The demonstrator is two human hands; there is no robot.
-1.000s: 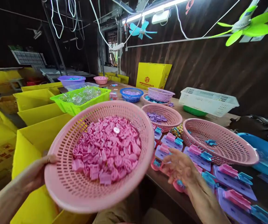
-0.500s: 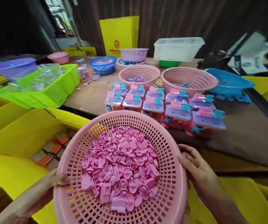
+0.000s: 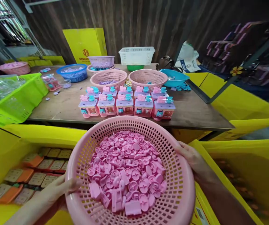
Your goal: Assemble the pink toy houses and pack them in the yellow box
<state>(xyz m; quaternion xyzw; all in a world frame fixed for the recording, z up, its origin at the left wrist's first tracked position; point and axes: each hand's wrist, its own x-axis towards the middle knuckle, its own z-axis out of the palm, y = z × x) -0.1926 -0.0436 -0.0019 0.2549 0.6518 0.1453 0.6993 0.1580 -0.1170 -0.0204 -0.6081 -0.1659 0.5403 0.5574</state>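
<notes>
Between my two hands is a pink plastic basket (image 3: 174,187) with slotted walls, held in front of the table edge. Small pink plastic parts (image 3: 127,165), round and blocky, are heaped in it. My left hand (image 3: 64,189) grips the left rim, thumb over the inside. On the right rim, my right hand (image 3: 190,159) is closed the same way; its other fingers are hidden behind the basket. Just beyond stand two rows of small toy boxes (image 3: 125,104) with lilac lids and pink and blue pieces on top.
Pink baskets (image 3: 108,76), a blue basket (image 3: 72,75), a blue basin (image 3: 175,78) and a white crate (image 3: 136,56) stand on the table (image 3: 61,104). At left is a green crate (image 3: 28,103). Yellow cartons (image 3: 246,150) flank me below; the left one holds orange-and-beige items (image 3: 28,175).
My view has swung to the right, so the table things sit further left and the right carton shows more. Both hands still hold the basket.
</notes>
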